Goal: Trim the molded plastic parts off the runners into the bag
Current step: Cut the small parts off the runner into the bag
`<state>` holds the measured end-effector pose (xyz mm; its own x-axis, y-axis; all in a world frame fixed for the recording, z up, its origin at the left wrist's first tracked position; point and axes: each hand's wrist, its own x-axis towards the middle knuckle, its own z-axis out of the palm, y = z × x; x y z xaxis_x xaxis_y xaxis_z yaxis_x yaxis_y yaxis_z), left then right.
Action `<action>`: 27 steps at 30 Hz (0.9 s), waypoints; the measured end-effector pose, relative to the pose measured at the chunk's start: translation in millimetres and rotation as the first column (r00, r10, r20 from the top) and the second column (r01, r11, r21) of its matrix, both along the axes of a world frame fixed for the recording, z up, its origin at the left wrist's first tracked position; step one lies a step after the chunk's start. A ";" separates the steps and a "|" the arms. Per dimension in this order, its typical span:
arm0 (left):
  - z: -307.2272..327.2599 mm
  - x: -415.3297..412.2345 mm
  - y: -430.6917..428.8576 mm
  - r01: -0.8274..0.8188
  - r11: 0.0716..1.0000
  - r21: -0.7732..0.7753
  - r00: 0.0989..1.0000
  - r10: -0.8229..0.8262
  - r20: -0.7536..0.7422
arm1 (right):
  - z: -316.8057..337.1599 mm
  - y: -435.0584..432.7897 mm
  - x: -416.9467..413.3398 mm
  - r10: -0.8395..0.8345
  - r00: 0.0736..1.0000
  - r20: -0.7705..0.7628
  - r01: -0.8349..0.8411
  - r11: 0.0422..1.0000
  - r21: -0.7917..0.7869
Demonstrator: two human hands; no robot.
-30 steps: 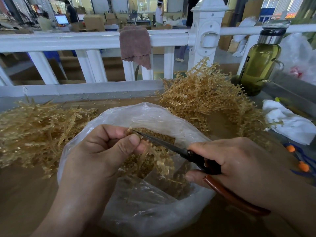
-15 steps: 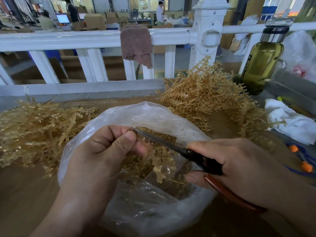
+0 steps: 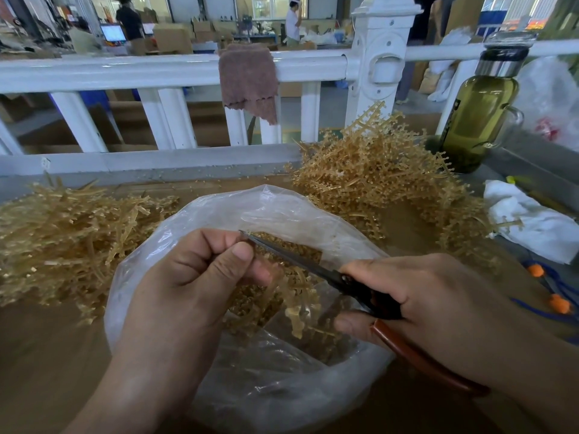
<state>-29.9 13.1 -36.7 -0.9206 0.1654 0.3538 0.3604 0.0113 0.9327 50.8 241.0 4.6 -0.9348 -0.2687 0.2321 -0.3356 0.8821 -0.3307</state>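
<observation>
A clear plastic bag (image 3: 282, 208) lies open on the brown table, with small tan plastic parts (image 3: 291, 245) inside. Over its mouth my left hand (image 3: 194, 277) pinches a tan runner (image 3: 297, 305) that hangs down into the bag. My right hand (image 3: 432, 305) grips scissors (image 3: 316, 269) with red-brown handles. Their closed blades reach left, and the tip sits by my left fingertips at the runner's top end.
A heap of untrimmed runners (image 3: 376, 177) lies behind the bag to the right, and a heap of bare runners (image 3: 62, 227) lies at the left. A green bottle (image 3: 476, 117), white cloth (image 3: 532, 220) and orange-tipped tool (image 3: 548, 286) stand right. A white railing (image 3: 156, 70) closes the back.
The scissor tip has moved a little up and left along the runner toward my left fingertips. Both hands stay over the bag.
</observation>
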 end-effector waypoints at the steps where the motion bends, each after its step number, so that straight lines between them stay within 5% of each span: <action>1: 0.0 0.5 0.2 -0.001 1.000 0.005 1.000 0.001 0.004 | 0.0 -0.3 0.0 -0.004 1.000 0.001 0.004 1.000 0.002; 27: 5.2 7.9 3.9 -0.076 0.993 -0.094 0.996 0.080 0.037 | -4.6 -1.4 -1.4 -0.003 0.999 0.047 0.004 0.999 -0.034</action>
